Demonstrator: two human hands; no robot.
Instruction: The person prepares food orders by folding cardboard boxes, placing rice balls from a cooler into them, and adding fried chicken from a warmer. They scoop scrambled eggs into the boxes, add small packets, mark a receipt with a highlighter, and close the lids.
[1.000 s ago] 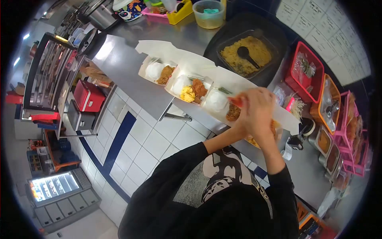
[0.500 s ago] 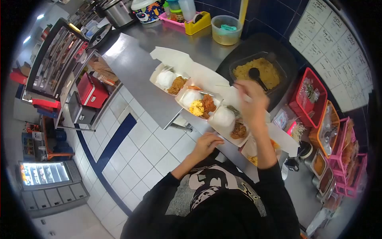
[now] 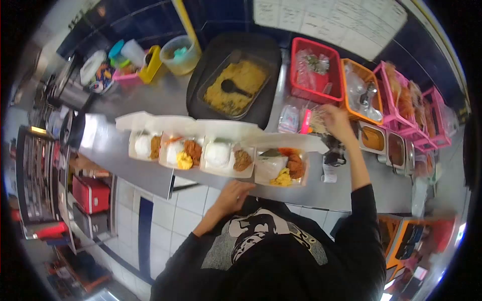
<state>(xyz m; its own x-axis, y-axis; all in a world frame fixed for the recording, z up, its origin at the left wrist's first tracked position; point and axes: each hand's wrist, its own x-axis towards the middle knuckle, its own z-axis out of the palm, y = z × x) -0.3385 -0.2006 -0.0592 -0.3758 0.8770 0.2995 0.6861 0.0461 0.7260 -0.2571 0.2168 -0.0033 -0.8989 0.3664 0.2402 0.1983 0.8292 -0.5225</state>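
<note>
Fingers (image 3: 329, 111) of the right hand (image 3: 335, 120) reach into a clump of thin sticks (image 3: 317, 120) by the red basket (image 3: 317, 72); whether they pinch any is hidden. The left hand (image 3: 232, 194) rests loosely curled and empty on the steel surface (image 3: 351, 183) edge, just below four open meal boxes (image 3: 281, 168) of rice and fried food standing in a row.

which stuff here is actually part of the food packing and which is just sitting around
In use:
- four open white meal boxes with rice and sides
- right hand at the small packets
- left hand at the steel counter's edge

Lying about:
- black tray of yellow rice
- red basket
- clear tub
</note>
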